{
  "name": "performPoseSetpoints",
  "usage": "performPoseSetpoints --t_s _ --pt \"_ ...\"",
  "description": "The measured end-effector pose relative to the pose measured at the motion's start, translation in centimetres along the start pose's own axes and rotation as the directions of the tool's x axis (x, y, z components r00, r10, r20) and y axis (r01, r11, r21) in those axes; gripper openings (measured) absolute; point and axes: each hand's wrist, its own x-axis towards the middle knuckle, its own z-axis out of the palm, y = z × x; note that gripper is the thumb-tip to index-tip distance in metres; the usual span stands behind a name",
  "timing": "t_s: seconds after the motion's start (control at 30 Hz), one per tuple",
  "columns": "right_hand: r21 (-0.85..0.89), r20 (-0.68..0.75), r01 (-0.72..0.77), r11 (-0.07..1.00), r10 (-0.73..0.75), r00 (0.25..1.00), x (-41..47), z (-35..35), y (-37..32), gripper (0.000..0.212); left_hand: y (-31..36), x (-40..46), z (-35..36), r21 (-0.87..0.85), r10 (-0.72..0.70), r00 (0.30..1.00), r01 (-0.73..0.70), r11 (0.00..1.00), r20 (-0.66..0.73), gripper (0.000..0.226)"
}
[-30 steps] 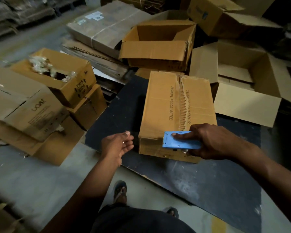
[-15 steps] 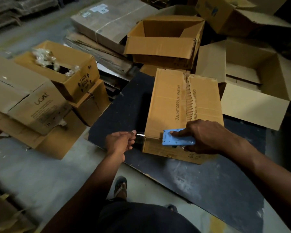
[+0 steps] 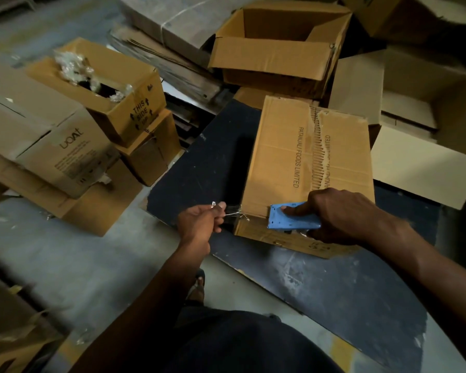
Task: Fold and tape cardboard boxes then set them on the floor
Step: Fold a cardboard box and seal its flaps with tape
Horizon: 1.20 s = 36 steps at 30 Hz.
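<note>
A closed brown cardboard box (image 3: 283, 160) printed "PATANJALI FOODS LIMITED" lies on a dark board (image 3: 334, 297); a torn strip runs along its top seam. My right hand (image 3: 342, 214) grips a blue tape dispenser (image 3: 291, 219) pressed against the box's near top edge. My left hand (image 3: 199, 224) pinches a strand of clear tape (image 3: 233, 212) stretched from the box's near left corner.
An open empty box (image 3: 275, 49) stands behind the closed one, and a larger open box (image 3: 420, 109) lies to the right. Taped boxes (image 3: 51, 125) are stacked on the left. Flattened cardboard (image 3: 170, 20) lies at the back. Grey floor (image 3: 78, 259) spreads front left; my sandalled foot (image 3: 197, 288) shows below.
My left hand moved right to the box's corner and took hold of the tape end. My right hand slid the dispenser left along the near edge.
</note>
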Motion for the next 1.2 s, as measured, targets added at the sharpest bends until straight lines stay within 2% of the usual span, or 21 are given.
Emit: performPoseSetpoints --t_s 0.17,0.3,0.5,0.67,0.7,0.83,0.87,0.9,0.97,1.03,1.1,1.13,1.17,1.2 --pt "-0.041 0.006 0.000 0.999 0.000 1.000 0.8 0.0 -0.6 0.064 -1.3 1.1 1.1 0.001 -0.124 0.989 0.124 0.992 0.075 0.021" --pt "-0.034 0.023 -0.005 0.999 0.006 1.000 0.8 0.0 -0.6 0.060 -2.0 1.7 1.5 -0.015 -0.198 0.965 0.203 0.979 0.172 0.016" --pt "-0.045 0.054 -0.019 0.999 0.022 0.998 0.9 -0.5 -0.7 0.064 -2.3 2.1 1.7 0.008 -0.427 0.830 0.455 0.890 0.359 0.008" --pt "-0.054 0.068 -0.013 0.998 0.017 0.998 1.1 -0.6 -0.9 0.065 -1.5 2.4 1.2 0.080 -0.502 0.769 0.516 0.853 0.396 0.009" --pt "-0.061 0.066 -0.012 0.998 0.016 0.998 1.2 -0.6 -0.9 0.065 -1.5 2.5 1.1 0.120 -0.517 0.755 0.517 0.848 0.403 0.014" --pt "-0.081 0.072 -0.011 0.997 0.017 0.997 1.2 -0.9 -1.1 0.064 -3.6 3.1 0.2 0.354 -0.609 0.655 0.497 0.793 0.447 0.084" --pt "-0.085 0.078 -0.009 0.996 0.015 0.997 1.2 -0.9 -1.1 0.064 -4.1 3.0 0.1 0.352 -0.617 0.646 0.506 0.787 0.450 0.090" --pt "-0.092 0.082 -0.007 0.996 0.015 0.997 1.3 -1.0 -1.2 0.064 -4.3 3.0 0.2 0.310 -0.610 0.653 0.527 0.791 0.448 0.085" --pt "-0.087 0.087 -0.015 0.996 0.022 0.996 1.3 -1.2 -1.2 0.063 -3.9 2.9 0.5 0.229 -0.582 0.697 0.539 0.810 0.418 0.062" --pt "-0.083 0.084 -0.016 0.996 0.023 0.996 1.3 -1.2 -1.3 0.061 -2.8 3.1 0.5 0.229 -0.546 0.750 0.496 0.838 0.373 0.043" --pt "-0.085 0.080 -0.019 0.996 0.026 0.996 1.3 -1.3 -1.2 0.060 -1.7 3.5 0.5 0.251 -0.474 0.835 0.412 0.876 0.280 0.037" --pt "-0.078 0.080 -0.024 0.997 0.030 0.996 1.3 -1.4 -1.2 0.059 -1.1 3.5 0.4 0.262 -0.379 0.903 0.323 0.909 0.201 0.038" --pt "-0.073 0.082 -0.028 0.997 0.034 0.996 1.2 -1.3 -1.2 0.059 -0.5 3.5 0.3 0.277 -0.212 0.969 0.171 0.945 0.126 0.037" --pt "-0.074 0.084 -0.031 0.997 0.037 0.996 1.1 -1.3 -1.3 0.059 0.1 3.0 0.2 0.302 0.021 0.996 -0.045 0.952 0.083 0.033"
